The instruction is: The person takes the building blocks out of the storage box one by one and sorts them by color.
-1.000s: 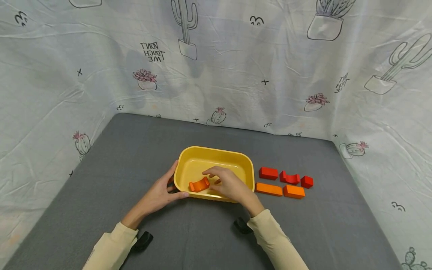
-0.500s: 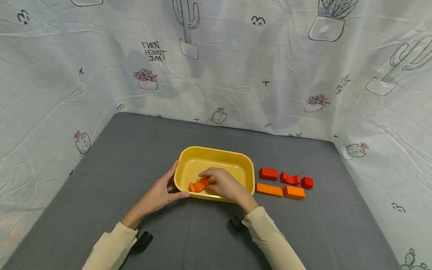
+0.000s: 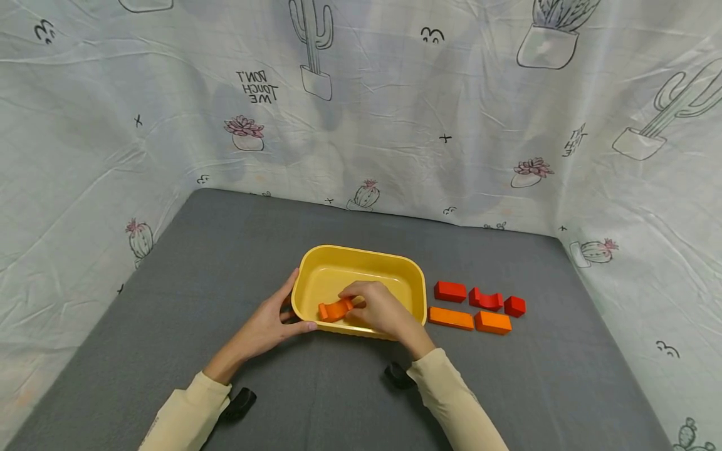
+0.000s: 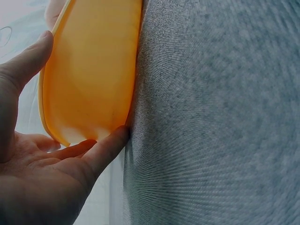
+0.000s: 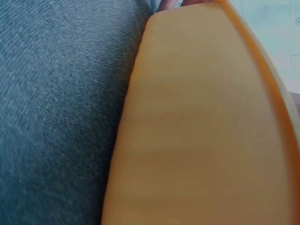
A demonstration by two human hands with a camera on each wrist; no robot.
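In the head view a yellow plastic tub (image 3: 361,252) stands on the grey table. My left hand (image 3: 269,326) holds its left end, thumb at the front rim and fingers along the end wall. The left wrist view shows this thumb and the fingers (image 4: 105,150) around the tub's corner. Inside, near the front left, lies an orange toy block with a curved hollow (image 3: 334,311). My right hand (image 3: 379,310) reaches over the front rim and pinches the block's right end between thumb and fingers. In the right wrist view the tub's outer wall (image 5: 201,112) hides those fingers.
Right of the tub are a red rectangular block (image 3: 450,291), a red hollowed block (image 3: 486,299) and a small red block (image 3: 515,306). In front of them lie a long orange block (image 3: 450,317) and a shorter orange one (image 3: 493,322). A printed white curtain (image 3: 361,113) closes off the back.
My right hand has moved left and closed its thumb and fingers on the right end of the orange hollowed block. My left hand and the tub have stayed in place.
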